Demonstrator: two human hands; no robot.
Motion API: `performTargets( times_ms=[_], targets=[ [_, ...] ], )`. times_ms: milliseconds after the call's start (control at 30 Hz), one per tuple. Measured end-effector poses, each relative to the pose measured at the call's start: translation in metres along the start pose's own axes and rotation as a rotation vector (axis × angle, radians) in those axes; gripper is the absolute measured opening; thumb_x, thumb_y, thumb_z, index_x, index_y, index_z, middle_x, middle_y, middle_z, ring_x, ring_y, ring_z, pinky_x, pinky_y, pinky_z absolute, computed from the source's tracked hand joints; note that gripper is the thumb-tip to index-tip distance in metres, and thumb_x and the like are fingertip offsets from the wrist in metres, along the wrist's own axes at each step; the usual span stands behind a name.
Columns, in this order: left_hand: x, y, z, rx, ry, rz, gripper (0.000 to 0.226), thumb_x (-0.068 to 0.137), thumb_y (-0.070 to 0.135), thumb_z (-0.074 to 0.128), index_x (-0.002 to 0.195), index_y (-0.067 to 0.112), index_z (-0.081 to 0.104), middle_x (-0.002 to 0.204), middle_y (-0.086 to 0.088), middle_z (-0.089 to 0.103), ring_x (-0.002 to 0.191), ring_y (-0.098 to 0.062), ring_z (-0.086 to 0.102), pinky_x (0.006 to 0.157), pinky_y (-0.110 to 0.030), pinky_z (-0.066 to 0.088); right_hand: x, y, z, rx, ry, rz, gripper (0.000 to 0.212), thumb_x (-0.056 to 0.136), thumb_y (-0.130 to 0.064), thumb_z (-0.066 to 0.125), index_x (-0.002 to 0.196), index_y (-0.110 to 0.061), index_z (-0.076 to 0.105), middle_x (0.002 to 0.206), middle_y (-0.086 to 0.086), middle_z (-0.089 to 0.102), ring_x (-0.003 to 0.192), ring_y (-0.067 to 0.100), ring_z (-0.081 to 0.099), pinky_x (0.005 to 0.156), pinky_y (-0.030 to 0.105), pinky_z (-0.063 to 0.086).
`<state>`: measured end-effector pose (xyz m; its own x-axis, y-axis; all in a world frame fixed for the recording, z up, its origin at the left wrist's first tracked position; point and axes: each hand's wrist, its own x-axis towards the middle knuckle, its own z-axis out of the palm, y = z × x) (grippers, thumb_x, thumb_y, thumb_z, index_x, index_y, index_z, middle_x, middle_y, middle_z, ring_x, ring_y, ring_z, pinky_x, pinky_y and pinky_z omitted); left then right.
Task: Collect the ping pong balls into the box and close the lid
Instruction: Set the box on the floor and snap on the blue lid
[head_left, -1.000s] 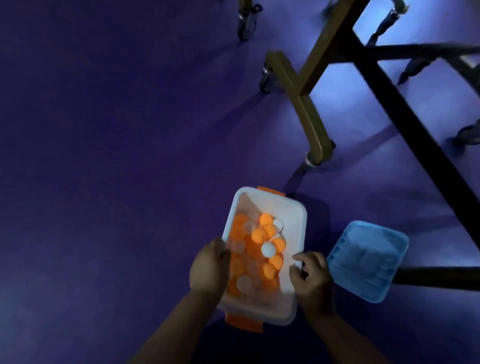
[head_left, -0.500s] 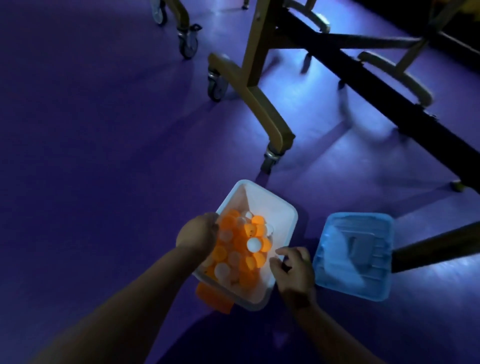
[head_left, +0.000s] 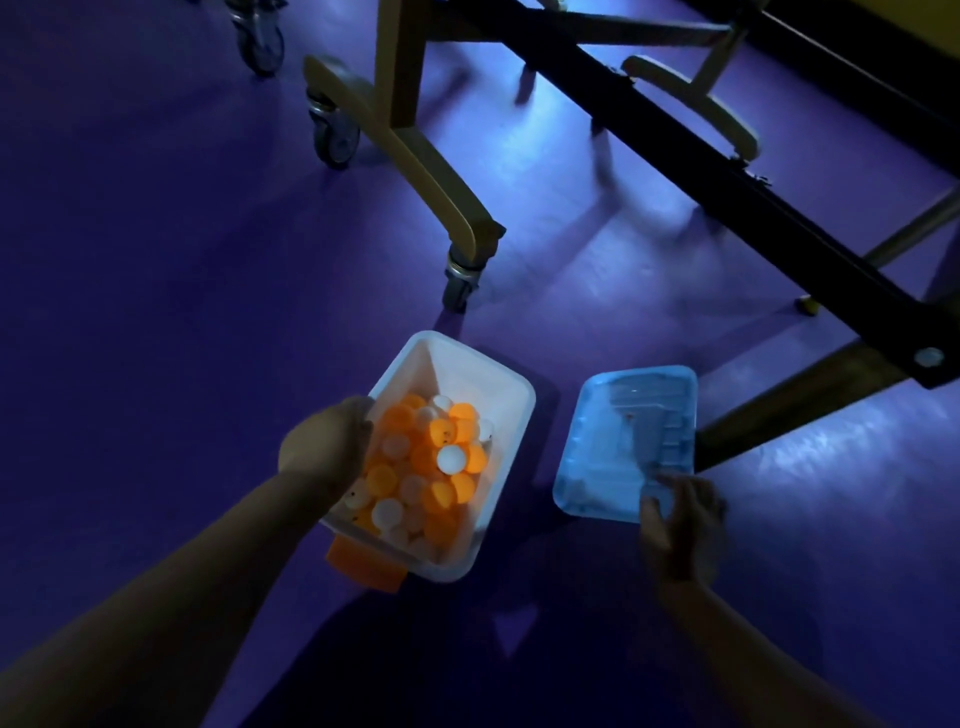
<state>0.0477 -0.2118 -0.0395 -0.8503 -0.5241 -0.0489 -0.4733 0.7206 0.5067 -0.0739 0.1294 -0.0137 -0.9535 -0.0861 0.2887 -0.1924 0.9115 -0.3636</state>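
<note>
Bare L hand (head_left: 324, 449) on bare L forearm (head_left: 197, 561); R hand (head_left: 680, 525) & R forearm (head_left: 727, 634) same.

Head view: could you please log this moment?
left hand grips box | balls inside | right hand at lid edge | lid off, on floor

Table tennis hall, purple sports floor (head_left: 156, 270), wheeled table frame (head_left: 415, 156), ping pong balls (head_left: 450, 459) in box (head_left: 483, 374)
</note>
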Motion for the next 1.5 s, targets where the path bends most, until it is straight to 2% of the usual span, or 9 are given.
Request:
performTargets(
  times_ms=[133, 300, 433, 600, 700, 933, 1167, 1333, 1500],
  targets=[
    [0.001, 0.004, 0.002, 0.018, 0.006, 0.013, 0.029, 0.099, 0.025, 0.034, 0.121, 0.017, 0.051, 0.093, 0.0, 0.063, 0.071, -0.011, 0.055, 0.054, -0.023, 0.039, -0.001, 0.013, 0.002, -0.091, 0.004, 0.196, 0.057, 0.073, -0.031, 0.052, 0.118, 0.004, 0.053, 0.118, 0.029, 0.052, 0.114, 0.041, 0.043, 0.093, 0.042, 0.024],
    [-0.001, 0.009, -0.004, 0.068, -0.053, 0.092, 0.028, 0.099, 0.026, 0.036, 0.12, 0.018, 0.052, 0.099, -0.004, 0.065, 0.078, -0.016, 0.056, 0.06, -0.029, 0.042, 0.006, 0.014, 0.002, -0.077, -0.173, 0.355, 0.055, 0.087, -0.023, 0.06, 0.128, 0.008, 0.041, 0.128, 0.032, 0.047, 0.119, 0.044, 0.044, 0.102, 0.048, 0.032],
    [0.001, 0.012, -0.008, 0.074, -0.099, 0.135, 0.029, 0.098, 0.025, 0.039, 0.124, 0.019, 0.051, 0.107, -0.006, 0.064, 0.089, -0.022, 0.06, 0.066, -0.032, 0.046, 0.011, 0.012, 0.002, 0.167, -0.244, 0.536, 0.038, 0.092, -0.03, 0.05, 0.114, 0.0, 0.055, 0.111, 0.026, 0.061, 0.101, 0.04, 0.057, 0.084, 0.046, 0.046],
    [0.002, 0.012, -0.013, 0.111, -0.149, 0.199, 0.029, 0.097, 0.026, 0.042, 0.124, 0.021, 0.051, 0.11, -0.006, 0.064, 0.093, -0.022, 0.06, 0.069, -0.031, 0.045, 0.009, -0.001, -0.001, 0.452, -0.338, 0.678, 0.026, 0.097, -0.022, 0.045, 0.1, 0.0, 0.059, 0.067, 0.012, 0.058, 0.049, 0.014, 0.055, 0.04, 0.018, 0.04],
    [0.001, 0.013, -0.021, -0.029, -0.124, 0.092, 0.035, 0.092, 0.027, 0.055, 0.125, 0.017, 0.054, 0.117, -0.006, 0.064, 0.103, -0.025, 0.059, 0.076, -0.031, 0.041, 0.006, -0.015, 0.0, 0.764, -0.413, 0.742, 0.019, 0.096, -0.015, 0.049, 0.108, -0.001, 0.055, 0.082, 0.013, 0.061, 0.055, 0.011, 0.06, 0.036, 0.013, 0.042],
    [0.006, -0.004, -0.048, -0.276, -0.136, -0.091, 0.026, 0.092, 0.018, 0.057, 0.114, 0.005, 0.062, 0.113, -0.012, 0.064, 0.101, -0.027, 0.06, 0.084, -0.035, 0.047, -0.008, -0.033, -0.006, 0.434, -0.337, 0.175, 0.011, 0.079, -0.025, 0.058, 0.085, -0.034, 0.057, 0.083, 0.001, 0.067, 0.069, 0.018, 0.069, 0.071, 0.046, 0.056],
    [0.002, -0.022, -0.077, -0.776, 0.07, -0.432, 0.033, 0.099, 0.029, 0.04, 0.072, 0.016, 0.055, 0.074, -0.007, 0.06, 0.062, -0.018, 0.054, 0.057, -0.028, 0.039, -0.026, -0.043, -0.008, 0.102, -0.201, -0.349, 0.034, 0.083, -0.009, 0.064, 0.117, -0.013, 0.06, 0.111, 0.007, 0.066, 0.097, 0.027, 0.064, 0.085, 0.038, 0.05],
    [-0.014, -0.026, -0.078, -0.684, 0.018, -0.461, 0.033, 0.097, 0.034, 0.044, 0.097, 0.005, 0.059, 0.089, -0.012, 0.059, 0.065, -0.017, 0.051, 0.057, -0.028, 0.038, -0.025, -0.039, -0.006, -0.004, -0.198, -0.49, 0.037, 0.081, -0.002, 0.066, 0.117, -0.007, 0.062, 0.119, 0.011, 0.064, 0.106, 0.029, 0.063, 0.094, 0.033, 0.038],
    [-0.035, -0.016, -0.063, -0.565, -0.109, -0.356, 0.055, 0.095, 0.034, 0.051, 0.139, 0.005, 0.039, 0.137, -0.016, 0.049, 0.123, -0.03, 0.049, 0.103, -0.037, 0.039, -0.023, -0.039, -0.004, -0.004, -0.172, -0.608, 0.029, 0.087, -0.014, 0.055, 0.114, -0.007, 0.064, 0.121, 0.01, 0.064, 0.1, 0.03, 0.065, 0.085, 0.036, 0.048]
  ],
)
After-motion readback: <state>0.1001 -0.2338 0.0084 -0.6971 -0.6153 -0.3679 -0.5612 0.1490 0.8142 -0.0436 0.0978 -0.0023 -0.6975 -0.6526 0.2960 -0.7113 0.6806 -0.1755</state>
